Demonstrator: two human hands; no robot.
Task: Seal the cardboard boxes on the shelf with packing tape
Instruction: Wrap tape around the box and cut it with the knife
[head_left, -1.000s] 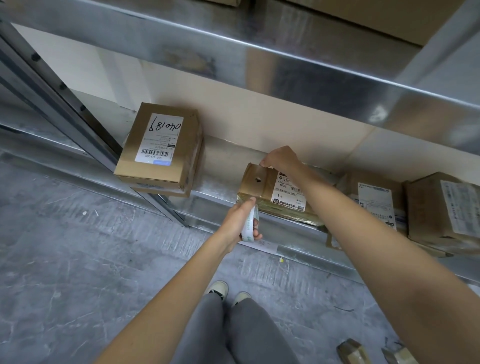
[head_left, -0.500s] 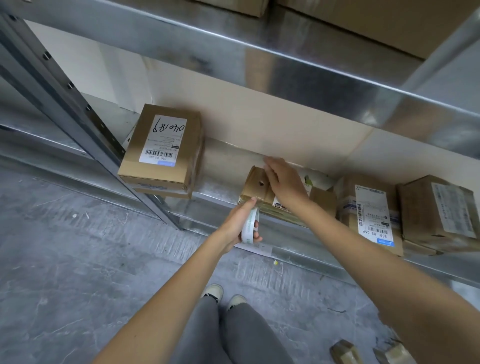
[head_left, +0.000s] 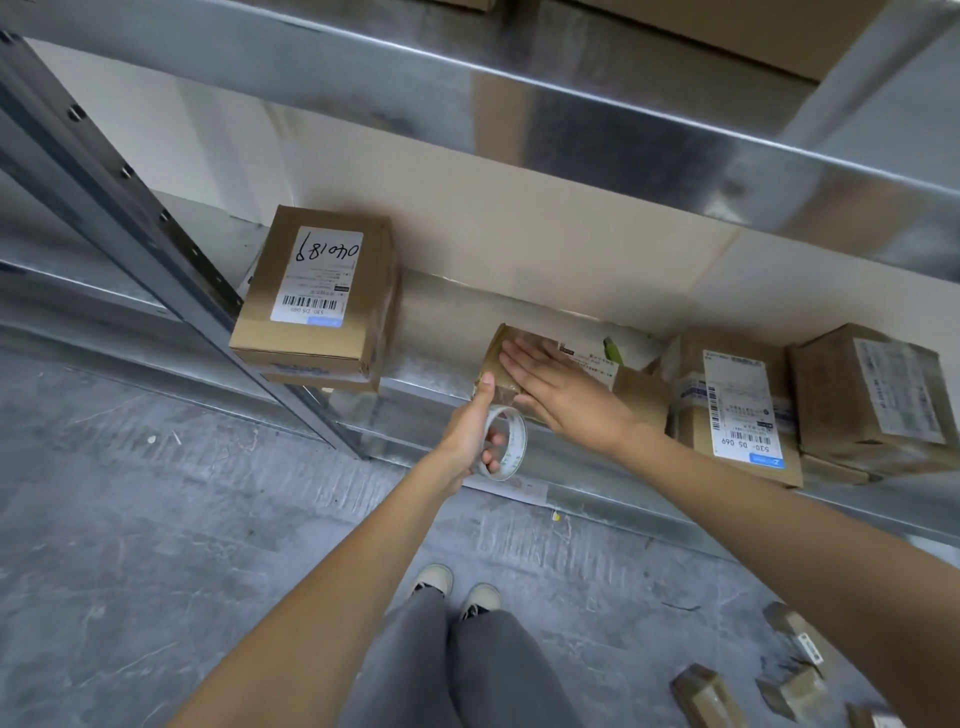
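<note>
Box (head_left: 631, 387) lies under flat right hand (head_left: 563, 397), probably smoothing tape; beside it, left hand (head_left: 470, 434) clenches roll (head_left: 505, 442), keeping tension.

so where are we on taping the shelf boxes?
Mid-job. In hand: the left hand grips the tape roll at the front edge of the middle box, while the right hand presses flat on its top. Whether the left box or the two right boxes are sealed cannot be told, so treat them as left to check.
</note>
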